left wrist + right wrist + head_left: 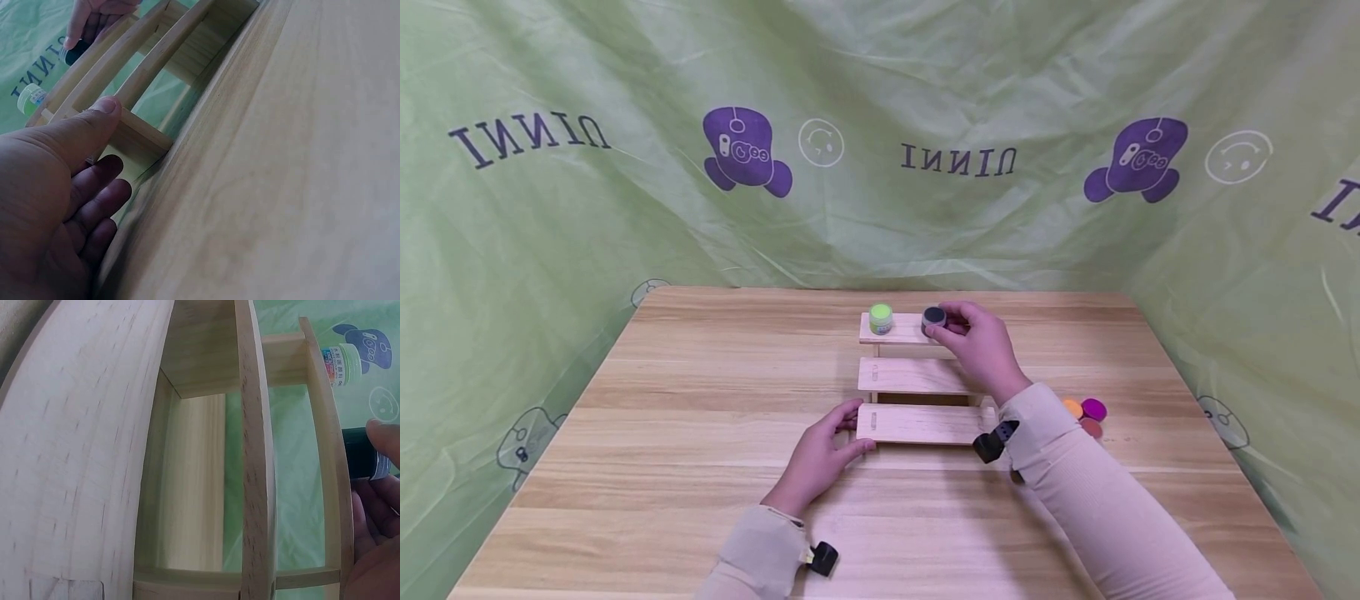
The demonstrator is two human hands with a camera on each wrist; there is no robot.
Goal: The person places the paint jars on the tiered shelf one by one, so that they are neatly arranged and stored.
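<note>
A small wooden three-step rack [917, 425] stands on the table. On its top step, toward the right, is a dark-lidded paint jar [933, 317], which my right hand [988, 346] pinches between thumb and fingers. The right wrist view shows that dark jar [359, 453] at the step's edge. A light green paint jar [881, 319] sits to its left on the same step. My left hand [820, 454] grips the left end of the lowest step, thumb on the front edge; in the left wrist view the thumb [103, 109] lies against the wood.
To the right of the rack, partly behind the right sleeve, are an orange lid [1072, 408], a purple lid [1093, 409] and a reddish-brown lid [1091, 428]. A green printed cloth [865, 225] hangs behind and beside the wooden table [700, 400].
</note>
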